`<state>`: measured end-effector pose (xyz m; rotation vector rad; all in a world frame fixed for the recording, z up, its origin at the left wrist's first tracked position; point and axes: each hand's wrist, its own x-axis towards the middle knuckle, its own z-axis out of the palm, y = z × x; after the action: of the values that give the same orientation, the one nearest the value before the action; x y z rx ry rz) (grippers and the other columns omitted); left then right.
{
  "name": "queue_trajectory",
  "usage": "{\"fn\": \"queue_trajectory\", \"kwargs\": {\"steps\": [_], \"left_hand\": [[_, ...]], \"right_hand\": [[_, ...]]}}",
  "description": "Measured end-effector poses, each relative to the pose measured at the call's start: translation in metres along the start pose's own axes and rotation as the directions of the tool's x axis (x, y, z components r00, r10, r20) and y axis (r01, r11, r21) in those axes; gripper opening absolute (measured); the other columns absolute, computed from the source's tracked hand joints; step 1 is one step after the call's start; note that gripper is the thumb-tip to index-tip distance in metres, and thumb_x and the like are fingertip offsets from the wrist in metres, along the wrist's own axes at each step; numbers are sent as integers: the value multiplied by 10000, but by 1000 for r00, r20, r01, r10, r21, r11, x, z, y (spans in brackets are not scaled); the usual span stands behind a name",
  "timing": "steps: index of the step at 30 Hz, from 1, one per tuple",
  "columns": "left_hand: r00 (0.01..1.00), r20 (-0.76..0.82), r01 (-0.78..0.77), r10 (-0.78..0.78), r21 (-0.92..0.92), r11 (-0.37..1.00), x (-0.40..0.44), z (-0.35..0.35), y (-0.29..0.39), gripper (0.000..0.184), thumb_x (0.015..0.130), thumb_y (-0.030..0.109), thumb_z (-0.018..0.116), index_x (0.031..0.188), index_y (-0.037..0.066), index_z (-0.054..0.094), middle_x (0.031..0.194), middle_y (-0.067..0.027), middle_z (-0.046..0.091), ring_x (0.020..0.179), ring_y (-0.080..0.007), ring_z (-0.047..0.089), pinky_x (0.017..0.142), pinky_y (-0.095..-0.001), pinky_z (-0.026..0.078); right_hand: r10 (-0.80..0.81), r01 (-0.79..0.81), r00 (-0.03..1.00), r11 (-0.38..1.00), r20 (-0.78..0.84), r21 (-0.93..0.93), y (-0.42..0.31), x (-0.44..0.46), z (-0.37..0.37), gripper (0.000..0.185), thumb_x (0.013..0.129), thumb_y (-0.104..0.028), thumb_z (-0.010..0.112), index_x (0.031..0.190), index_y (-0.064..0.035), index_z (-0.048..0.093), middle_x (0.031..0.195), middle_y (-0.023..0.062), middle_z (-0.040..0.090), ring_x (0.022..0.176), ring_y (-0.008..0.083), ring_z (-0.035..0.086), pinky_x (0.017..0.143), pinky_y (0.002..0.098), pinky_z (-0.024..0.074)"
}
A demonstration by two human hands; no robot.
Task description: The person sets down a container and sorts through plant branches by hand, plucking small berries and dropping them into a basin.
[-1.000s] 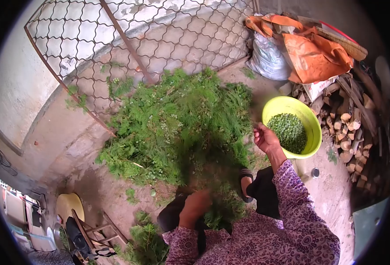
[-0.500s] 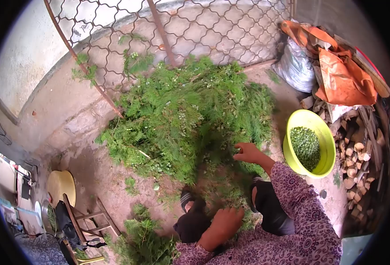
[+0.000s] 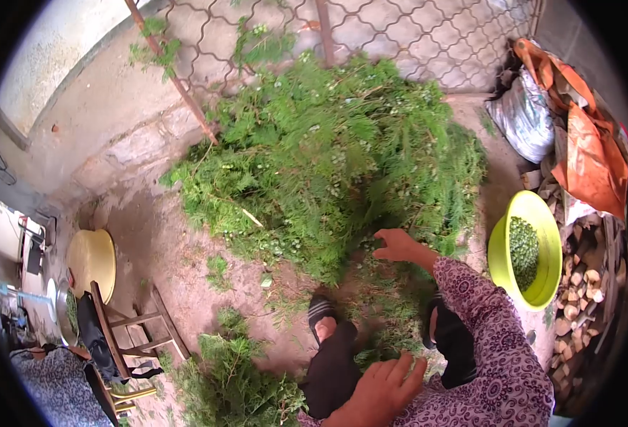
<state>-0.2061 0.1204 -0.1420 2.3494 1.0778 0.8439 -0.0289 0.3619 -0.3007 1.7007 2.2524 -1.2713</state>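
Observation:
A big heap of cut green branches [image 3: 328, 156] with feathery leaves and small pale-green cones lies on the ground in front of me. My right hand [image 3: 402, 247] reaches to the heap's near edge, thumb and forefinger apart, with nothing visible between them. Lower down, my left hand [image 3: 389, 388] is over my lap with its fingers spread and nothing in it. Beside my right arm stands a yellow-green basin [image 3: 499, 256] holding many small green cones [image 3: 524, 249]. A smaller pile of green branches [image 3: 236, 381] lies to the left of my legs.
A wooden stool frame [image 3: 140, 334] and a round yellow tub [image 3: 92, 263] stand at left, near another person's patterned clothing [image 3: 58, 384]. Stacked firewood [image 3: 577, 292], a white sack [image 3: 524, 117] and an orange sack [image 3: 591, 156] line the right. A metal lattice [image 3: 385, 35] is behind the heap.
The view has swung, so the heap and basin appear farther right. My left hand has moved slightly right and down in view, its fingers now more spread. The right hand keeps its shape beside the heap.

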Motion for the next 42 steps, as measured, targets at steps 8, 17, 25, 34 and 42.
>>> {"fn": "queue_trajectory", "kwargs": {"steps": [8, 17, 25, 34, 42], "left_hand": [[952, -227, 176, -208, -150, 973, -1, -48, -11, 319, 761, 105, 598, 1050, 3, 511, 938, -140, 531, 710, -256, 525, 610, -344, 437], [912, -272, 278, -308, -143, 950, 17, -69, -68, 320, 754, 97, 597, 1045, -6, 513, 939, -150, 532, 706, -260, 527, 604, -346, 436], [902, -260, 320, -345, -133, 938, 34, -66, -104, 322, 748, 91, 597, 1041, -15, 516, 940, -159, 534, 703, -263, 528, 599, -347, 435], [898, -288, 308, -333, -131, 942, 34, -67, -100, 324, 740, 83, 596, 1035, -24, 518, 941, -168, 536, 700, -267, 530, 593, -349, 434], [904, -313, 258, -289, -138, 956, 19, -59, -86, 325, 734, 76, 596, 1031, -33, 520, 942, -177, 537, 697, -271, 532, 588, -350, 433]], "right_hand": [[-266, 271, 958, 962, -105, 35, -42, 119, 86, 647, 718, -385, 624, 1158, 58, 455, 913, 174, 598, 800, 264, 583, 692, 360, 450], [-109, 105, 994, 914, -12, 391, -157, 230, 121, 710, 735, -374, 626, 1249, 30, 351, 1221, 218, 437, 1120, 308, 452, 923, 364, 375], [52, -67, 996, 968, 67, 244, -184, 290, 154, 443, 816, -343, 527, 1117, -19, 495, 1054, 152, 546, 941, 273, 531, 805, 358, 423], [-309, 380, 912, 883, -269, 276, -116, 239, 126, 252, 832, -247, 505, 710, -37, 570, 597, 129, 527, 465, 228, 470, 468, 355, 386], [-168, 170, 985, 982, -24, 83, 23, 57, 17, 312, 850, -291, 453, 722, -18, 533, 606, 134, 495, 534, 247, 497, 549, 372, 415]]}}
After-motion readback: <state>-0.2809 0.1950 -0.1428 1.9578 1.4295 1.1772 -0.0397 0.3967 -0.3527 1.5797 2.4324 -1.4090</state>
